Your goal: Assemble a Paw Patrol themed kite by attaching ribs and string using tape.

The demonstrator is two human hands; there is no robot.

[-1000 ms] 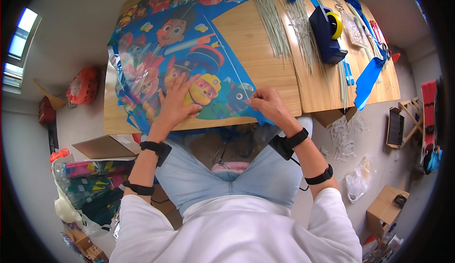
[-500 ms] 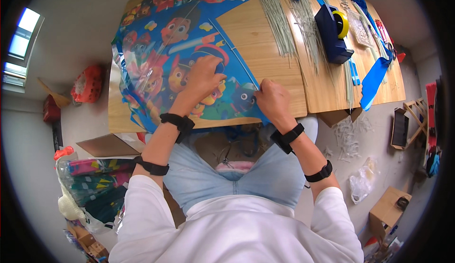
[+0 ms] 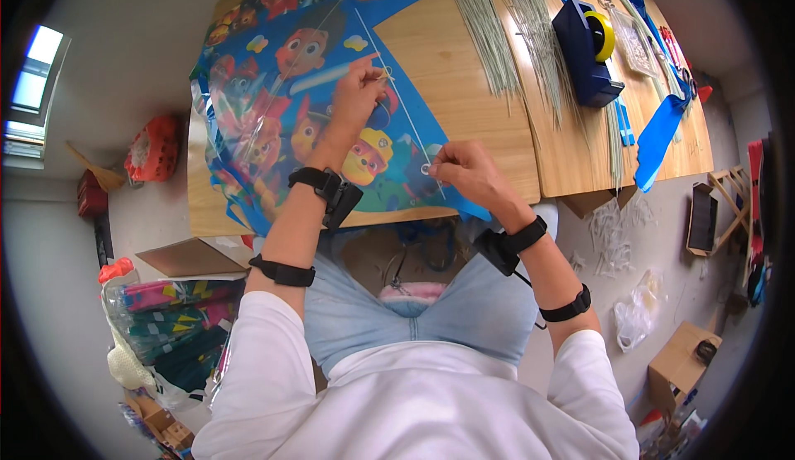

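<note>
A blue plastic sheet (image 3: 331,42) printed with cartoon animals and a figure lies on the wooden table in front of me. One thin pale rod (image 3: 406,117) slants across the sheet, close to its right edge. At the rod's upper half, my left hand (image 3: 359,96) has its fingers pinched together. A small pale bit shows at those fingertips, too small to name. Lower down, my right hand (image 3: 474,174) pinches close to the rod's near end, its thumb and forefinger together. A second thin rod (image 3: 308,42) runs slantwise over the sheet further left.
Bundles of thin pale rods (image 3: 484,38) lie on the table to the right. Beside them stand a dark blue tape dispenser (image 3: 584,58) with yellow tape and a clear box (image 3: 633,50) of small parts. Blue strips (image 3: 658,145) hang over the right edge. White scraps (image 3: 613,240) litter the floor.
My left hand has moved up along the sheet to the rod. My right hand has shifted slightly left and its fingers have extended. The rod now lies further left, inside the sheet's edge.
</note>
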